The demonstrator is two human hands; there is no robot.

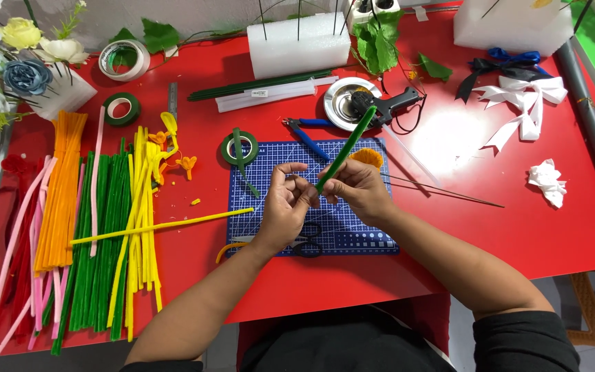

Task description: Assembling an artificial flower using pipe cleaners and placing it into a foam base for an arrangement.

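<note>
Head view looks straight down on a red table (194,234), and we see both hands meeting over a blue cutting mat (352,234) near the middle of its front edge. Our right hand (359,189) pinches the lower end of a green pipe cleaner (346,148), which slants up and away toward the far edge; the fingers are closed narrow around its fuzzy stem. Our left hand (285,200) curls in beside it, fingertips drawn together at the same lower end, seemingly touching the stem, though we cannot tell how firmly it grips. Holding it above the mat keeps the work over a firm, gridded surface, we judge.

An orange fuzzy piece (368,157) peeks out just behind the right hand. A roll of green tape (239,148) sits at the mat's far left corner, blue-handled pliers (308,134) lie just beyond the far edge, and black scissors (308,241) rest on the mat under the wrists, all within easy reach.

Toward the left edge of the table, bundles of pipe cleaners (105,227) lie sorted in soft parallel strips: pink, orange, green, yellow. One yellow pipe cleaner (166,224) crosses them toward the mat. A black glue gun (387,105) rests on a shiny metal dish (339,103), likely to catch drips. White foam blocks (297,45) stand along the far edge, and white ribbon bows (528,107) lie near the far right corner.
</note>
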